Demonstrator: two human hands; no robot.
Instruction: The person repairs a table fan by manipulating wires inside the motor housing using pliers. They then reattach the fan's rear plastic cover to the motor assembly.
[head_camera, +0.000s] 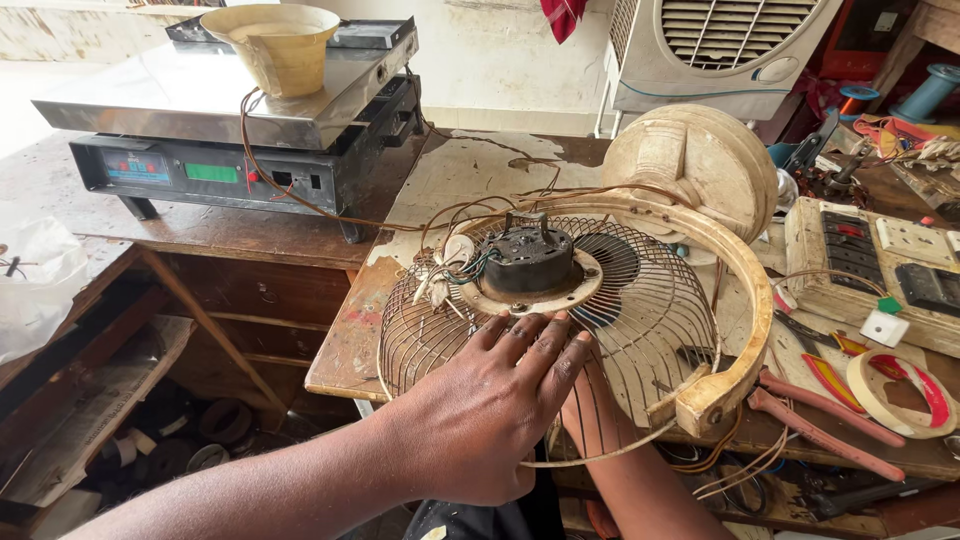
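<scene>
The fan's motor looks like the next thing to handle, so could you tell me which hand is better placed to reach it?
Probably the left hand: it lies flat on the wire guard, fingers just short of the motor. The right hand sits beneath the guard, apparently supporting it.

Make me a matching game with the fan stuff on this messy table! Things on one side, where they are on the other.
Things:
1. left hand
2. motor
3. cream bowl
4. tape roll

Places:
A. on top of the metal weighing scale
B. flat on the wire fan guard
C. in the middle of the guard
D. at the table's right end, beside the red-handled pliers

Pairs: 1-B, 2-C, 3-A, 4-D
</scene>
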